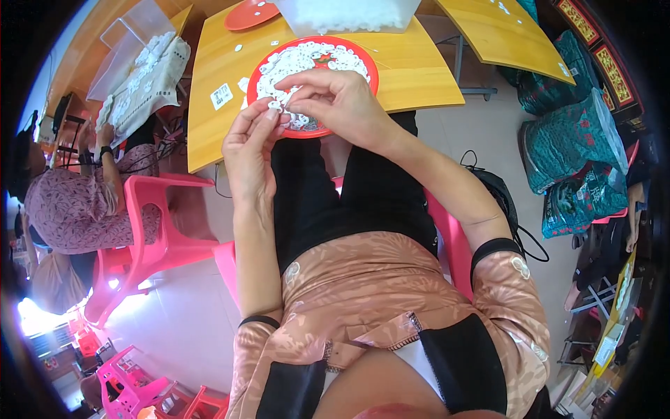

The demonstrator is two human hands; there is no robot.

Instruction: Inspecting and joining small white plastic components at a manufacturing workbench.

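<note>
A round red plate (373, 78) lies at the near edge of the yellow table, heaped with small white plastic pieces (296, 61) that have holes in them. Over its near left side my left hand (252, 140) pinches one small white plastic piece (276, 106) between thumb and fingertips. My right hand (342, 105) comes in from the right, fingers curled and thumb drawn in close beside that piece. Whatever its fingertips hold is too small to make out. Some small metal-coloured bits (307, 124) show among the white pieces near the plate's front rim.
Behind the plate on the yellow table (412, 70) stands a clear bin (349, 17) of white pieces, with another red plate (250, 15) beside it. A white label (221, 96) lies left. Another person (77, 195) sits at left by a pink chair (157, 223). Green sacks (572, 143) are stacked right.
</note>
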